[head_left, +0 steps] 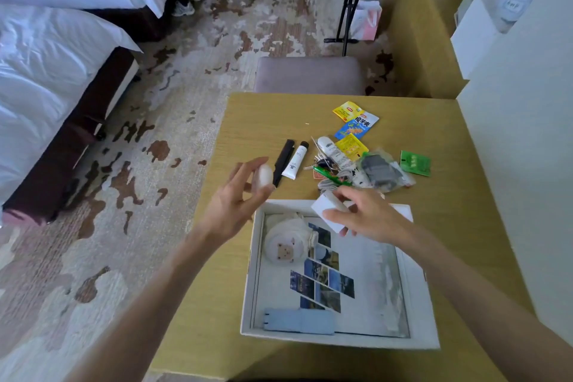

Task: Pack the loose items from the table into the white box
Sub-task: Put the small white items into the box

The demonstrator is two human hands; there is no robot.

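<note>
The white box (251,288) lies open on the wooden table (266,115), near its front edge. Inside it are a brochure with photo tiles (322,282), a round white pouch with a bear face (285,245) and a pale blue flat case (299,321). My left hand (238,195) hovers left of the box's far corner, fingers around a small white oval case (265,175). Over the box's far rim my right hand (369,214) grips a small white rectangular block (325,209). Loose items lie beyond the box: a black comb (283,161), a white tube (296,160), keys, snack packets and a cable.
A green packet (415,163) lies at the right of the pile, beside a clear bag with a grey item (379,170). A padded stool (310,74) stands behind the table. White cabinet fronts (521,133) rise on the right. Beds (46,71) and patterned carpet fill the left.
</note>
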